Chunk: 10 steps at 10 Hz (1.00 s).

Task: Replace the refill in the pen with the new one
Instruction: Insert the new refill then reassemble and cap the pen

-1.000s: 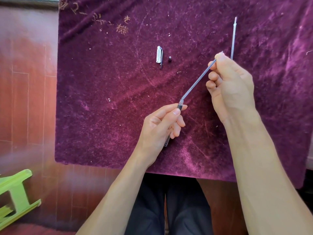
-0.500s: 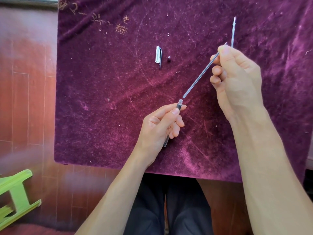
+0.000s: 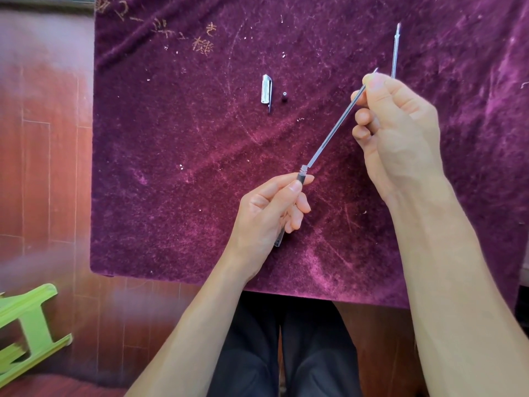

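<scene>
**Refill nearly clear of the pen barrel**

The refill [image 3: 333, 134] runs as a thin slanted line between the two hands, above the purple cloth [image 3: 171, 181]. Its lower end sits right at the threaded mouth of the pen barrel [image 3: 301, 174]; whether it is just inside or just out I cannot tell. The left hand [image 3: 269, 213] is wrapped closed around the barrel, thumb pressed near the dark grip, with the clear tail end poking out below the fingers. The right hand [image 3: 398, 133] pinches the refill's upper end between thumb and forefinger, the tip showing just past the fingertips.

A second refill [image 3: 395, 50] lies flat on the cloth behind the right hand, pointing away from the person. The cap [image 3: 266, 90] and a small dark nose piece [image 3: 284, 97] lie side by side, apart from each other, further left.

The step in hand looks like drawing the old refill out. To do it well, the pull should stay in line with the barrel, since a thin tube probably bends or kinks if dragged sideways. The left hand should keep the barrel steady and angled the same way. Once free, the used refill is best laid well apart from the one on the cloth, so the two are not confused.
</scene>
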Tool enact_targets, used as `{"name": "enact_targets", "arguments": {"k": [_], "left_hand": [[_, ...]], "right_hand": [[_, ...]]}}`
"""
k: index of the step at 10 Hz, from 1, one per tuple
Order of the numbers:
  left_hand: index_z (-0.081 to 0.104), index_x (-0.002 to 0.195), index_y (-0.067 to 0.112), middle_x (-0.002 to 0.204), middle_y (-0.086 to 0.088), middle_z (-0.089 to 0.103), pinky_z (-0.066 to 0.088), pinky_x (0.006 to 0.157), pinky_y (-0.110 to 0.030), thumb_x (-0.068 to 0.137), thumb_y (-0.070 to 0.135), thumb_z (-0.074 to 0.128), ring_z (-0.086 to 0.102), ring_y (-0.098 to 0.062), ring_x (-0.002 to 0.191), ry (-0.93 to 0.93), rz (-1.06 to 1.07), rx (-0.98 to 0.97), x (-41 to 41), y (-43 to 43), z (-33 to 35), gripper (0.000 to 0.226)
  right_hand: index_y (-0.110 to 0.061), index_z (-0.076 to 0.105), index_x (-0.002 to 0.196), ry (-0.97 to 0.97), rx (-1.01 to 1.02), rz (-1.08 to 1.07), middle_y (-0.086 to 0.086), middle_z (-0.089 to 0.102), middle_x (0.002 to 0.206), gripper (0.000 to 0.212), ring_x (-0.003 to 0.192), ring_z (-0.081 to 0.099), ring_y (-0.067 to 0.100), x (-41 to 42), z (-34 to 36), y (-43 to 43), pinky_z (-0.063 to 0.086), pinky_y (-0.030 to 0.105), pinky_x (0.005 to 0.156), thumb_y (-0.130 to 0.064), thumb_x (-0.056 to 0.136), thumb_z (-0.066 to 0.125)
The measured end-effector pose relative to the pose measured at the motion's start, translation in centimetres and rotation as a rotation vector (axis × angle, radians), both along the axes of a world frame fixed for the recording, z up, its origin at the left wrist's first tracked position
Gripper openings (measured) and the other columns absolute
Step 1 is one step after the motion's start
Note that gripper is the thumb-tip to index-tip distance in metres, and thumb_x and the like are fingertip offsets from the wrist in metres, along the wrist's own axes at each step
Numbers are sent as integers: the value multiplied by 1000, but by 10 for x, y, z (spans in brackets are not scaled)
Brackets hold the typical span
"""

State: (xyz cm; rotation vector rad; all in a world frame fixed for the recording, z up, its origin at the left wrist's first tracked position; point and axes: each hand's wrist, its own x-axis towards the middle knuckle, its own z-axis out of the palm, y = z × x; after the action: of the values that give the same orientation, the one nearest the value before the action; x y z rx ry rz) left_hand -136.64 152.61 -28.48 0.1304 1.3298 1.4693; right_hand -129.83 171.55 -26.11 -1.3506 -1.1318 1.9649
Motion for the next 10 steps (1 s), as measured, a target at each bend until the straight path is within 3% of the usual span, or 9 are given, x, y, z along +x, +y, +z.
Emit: {"name": "enact_targets", "arguments": {"k": [10], "left_hand": [[75,115,18,80,-7,66,45,57,-20,98,30,59,52,-10,55,-13,-3,0,0,0,0,26]], "right_hand": [[-13,71,104,19,40,78,-4,70,86,10,63,53,3,-7,3,3,43,16,58,-17,108,62]]}}
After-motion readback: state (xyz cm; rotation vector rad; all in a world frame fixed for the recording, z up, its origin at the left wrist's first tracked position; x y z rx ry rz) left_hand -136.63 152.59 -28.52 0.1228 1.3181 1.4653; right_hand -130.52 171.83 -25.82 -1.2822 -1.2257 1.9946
